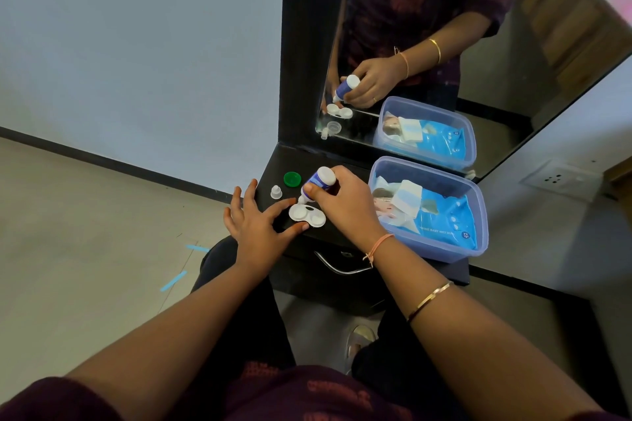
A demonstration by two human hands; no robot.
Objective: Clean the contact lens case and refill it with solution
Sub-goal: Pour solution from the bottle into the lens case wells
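A white two-well contact lens case lies open on the black dresser top. My right hand grips a small blue and white solution bottle, tilted nozzle-down over the case's left well. My left hand steadies the case, with forefinger and thumb touching its left and front edges and the other fingers spread. A green cap and a small clear bottle cap sit on the top behind the case.
A clear plastic tub holding a blue wet-wipes pack stands to the right of my right hand. A black-framed mirror rises behind, reflecting the scene. A drawer handle sits below the top's front edge.
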